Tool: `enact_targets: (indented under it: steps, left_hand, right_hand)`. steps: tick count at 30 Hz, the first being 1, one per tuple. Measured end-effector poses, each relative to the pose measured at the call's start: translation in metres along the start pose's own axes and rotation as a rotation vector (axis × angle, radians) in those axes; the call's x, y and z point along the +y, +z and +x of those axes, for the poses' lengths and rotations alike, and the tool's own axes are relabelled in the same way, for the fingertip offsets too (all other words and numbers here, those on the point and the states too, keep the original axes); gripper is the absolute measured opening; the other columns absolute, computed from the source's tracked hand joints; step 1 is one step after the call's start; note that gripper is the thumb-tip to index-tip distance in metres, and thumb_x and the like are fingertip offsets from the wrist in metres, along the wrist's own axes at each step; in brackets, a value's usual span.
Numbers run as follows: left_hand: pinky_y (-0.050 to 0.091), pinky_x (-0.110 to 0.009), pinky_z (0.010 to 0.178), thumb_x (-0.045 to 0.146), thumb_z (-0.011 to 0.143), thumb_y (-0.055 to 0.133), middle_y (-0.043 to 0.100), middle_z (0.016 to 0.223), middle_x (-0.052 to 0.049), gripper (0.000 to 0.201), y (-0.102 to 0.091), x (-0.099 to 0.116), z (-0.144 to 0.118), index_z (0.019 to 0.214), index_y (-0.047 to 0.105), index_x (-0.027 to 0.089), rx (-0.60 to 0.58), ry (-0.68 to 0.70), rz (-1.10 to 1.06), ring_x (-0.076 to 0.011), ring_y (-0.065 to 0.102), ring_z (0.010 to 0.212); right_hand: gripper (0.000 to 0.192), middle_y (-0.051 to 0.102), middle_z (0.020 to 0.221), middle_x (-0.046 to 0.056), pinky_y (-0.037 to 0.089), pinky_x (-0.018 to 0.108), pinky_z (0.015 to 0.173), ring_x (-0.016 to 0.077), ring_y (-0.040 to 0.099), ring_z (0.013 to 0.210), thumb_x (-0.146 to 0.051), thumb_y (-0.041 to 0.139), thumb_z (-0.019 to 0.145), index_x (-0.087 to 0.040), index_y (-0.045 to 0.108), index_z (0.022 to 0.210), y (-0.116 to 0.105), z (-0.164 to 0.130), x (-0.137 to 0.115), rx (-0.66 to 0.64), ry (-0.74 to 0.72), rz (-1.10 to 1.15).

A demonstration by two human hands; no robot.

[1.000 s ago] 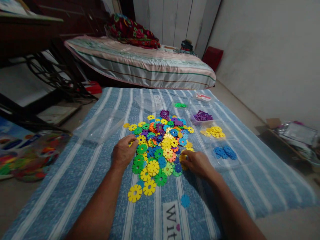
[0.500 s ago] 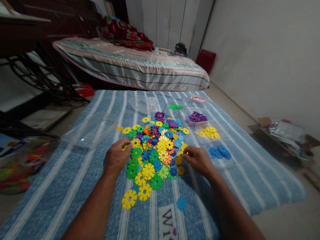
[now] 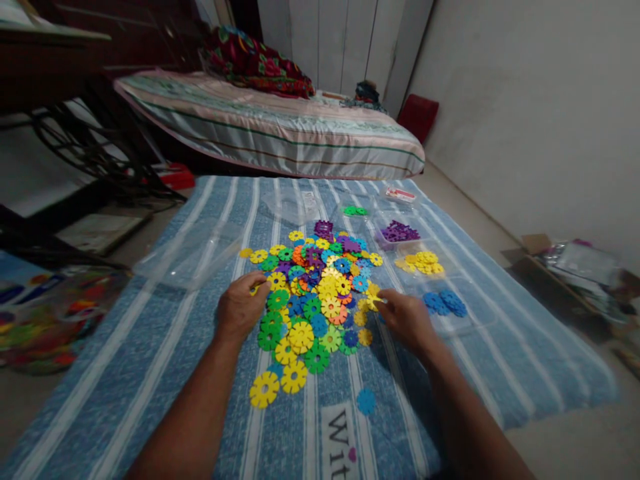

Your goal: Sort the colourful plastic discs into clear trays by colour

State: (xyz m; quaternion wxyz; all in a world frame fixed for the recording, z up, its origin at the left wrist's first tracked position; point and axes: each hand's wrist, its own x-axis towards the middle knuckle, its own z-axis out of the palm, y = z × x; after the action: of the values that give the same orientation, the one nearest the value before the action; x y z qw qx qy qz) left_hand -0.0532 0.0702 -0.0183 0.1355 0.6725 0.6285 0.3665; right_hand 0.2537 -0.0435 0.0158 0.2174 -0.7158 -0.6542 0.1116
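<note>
A loose heap of notched plastic discs in yellow, green, blue, purple and orange lies on the striped cloth. My left hand is at the heap's left edge, thumb and fingers closed on a yellow notched disc, partly hidden. At the right edge, my right hand pinches another yellow notched disc at its fingertips. Right of the heap stand clear containers holding blue discs, yellow discs and purple pieces.
Farther back are a container with green discs and a small box. Clear plastic lids lie at the left. A bag of colourful pieces sits beside the table, a cardboard box on the floor at right. A bed stands behind.
My right hand has lifted slightly up and away from the heap's right edge, with a yellow disc now showing at its fingertips. My left hand stays almost still. The view has shifted slightly.
</note>
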Motion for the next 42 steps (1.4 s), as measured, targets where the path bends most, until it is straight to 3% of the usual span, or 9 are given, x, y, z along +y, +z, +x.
enact_targets:
  steps: [7,11,16,28,31,35,37,39,42]
  left_hand:
    - [0.049,-0.032,0.097,0.040,0.076,0.051,0.072,0.107,-0.003,0.024,0.000,0.000,-0.001,0.081,0.068,0.023,-0.007,-0.013,-0.003,-0.0230,0.066,0.103]
    - [0.048,-0.032,0.097,0.040,0.076,0.051,0.072,0.108,-0.004,0.025,0.001,-0.001,-0.001,0.081,0.068,0.022,-0.009,-0.021,-0.001,-0.0233,0.066,0.104]
    - [0.047,-0.033,0.099,0.040,0.075,0.052,0.072,0.110,-0.004,0.026,0.001,-0.001,0.000,0.082,0.069,0.021,-0.002,-0.019,-0.007,-0.0236,0.065,0.105]
    - [0.048,-0.033,0.098,0.038,0.075,0.054,0.072,0.109,-0.004,0.025,0.005,-0.007,0.001,0.084,0.070,0.021,0.002,-0.026,0.005,-0.0229,0.066,0.103]
    - [0.048,-0.033,0.097,0.037,0.075,0.054,0.072,0.108,-0.004,0.024,0.005,-0.007,0.001,0.083,0.070,0.021,0.015,-0.013,-0.001,-0.0231,0.066,0.102]
    - [0.048,-0.031,0.097,0.037,0.075,0.054,0.072,0.109,-0.003,0.023,0.004,-0.007,0.000,0.083,0.069,0.022,0.011,0.002,-0.008,-0.0222,0.066,0.103]
    - [0.049,-0.031,0.097,0.037,0.075,0.054,0.072,0.108,-0.003,0.023,0.004,-0.008,0.001,0.083,0.069,0.022,0.009,0.003,-0.005,-0.0220,0.066,0.102]
    - [0.049,-0.031,0.097,0.036,0.075,0.054,0.072,0.107,-0.003,0.023,0.005,-0.009,0.001,0.083,0.069,0.021,0.011,0.006,-0.003,-0.0223,0.066,0.102]
    - [0.048,-0.032,0.098,0.036,0.075,0.055,0.072,0.108,-0.003,0.022,0.005,-0.010,0.002,0.082,0.069,0.021,0.018,0.015,-0.003,-0.0229,0.066,0.103]
  right_hand:
    - [0.026,0.073,0.078,0.005,0.031,0.024,0.057,0.0186,0.066,0.071,-0.037,0.053,0.089,-0.024,0.067,0.107,0.004,-0.005,-0.009,-0.371,-0.084,-0.165]
    - [0.032,0.074,0.088,0.008,0.034,0.027,0.059,0.0226,0.068,0.078,-0.038,0.050,0.091,-0.025,0.065,0.117,0.005,-0.003,-0.013,-0.380,-0.111,-0.216]
    - [0.034,0.074,0.083,0.010,0.037,0.028,0.059,0.0251,0.068,0.074,-0.033,0.052,0.089,-0.025,0.066,0.119,0.007,0.000,-0.018,-0.366,-0.113,-0.200]
    - [0.017,0.070,0.074,0.002,0.032,0.022,0.058,0.0147,0.062,0.066,-0.030,0.055,0.088,-0.022,0.070,0.092,-0.004,-0.002,-0.018,-0.345,-0.105,-0.068]
    - [0.017,0.069,0.068,0.001,0.030,0.022,0.057,0.0135,0.060,0.061,-0.029,0.054,0.089,-0.022,0.070,0.087,-0.020,0.003,-0.013,-0.218,-0.104,-0.060]
    - [0.021,0.069,0.069,0.005,0.030,0.024,0.057,0.0173,0.061,0.062,-0.029,0.051,0.089,-0.020,0.070,0.093,-0.042,0.019,0.002,0.313,0.149,-0.209]
    - [0.023,0.070,0.070,0.006,0.030,0.024,0.057,0.0190,0.062,0.063,-0.030,0.051,0.088,-0.018,0.069,0.098,-0.048,0.024,0.007,0.490,0.252,-0.248]
    - [0.024,0.070,0.070,0.006,0.033,0.024,0.058,0.0194,0.064,0.064,-0.032,0.053,0.087,-0.018,0.069,0.098,-0.046,0.022,0.008,0.471,0.226,-0.224]
    - [0.022,0.072,0.072,0.005,0.037,0.024,0.061,0.0193,0.067,0.068,-0.031,0.052,0.088,-0.020,0.069,0.097,-0.031,0.011,-0.001,0.227,0.111,-0.187]
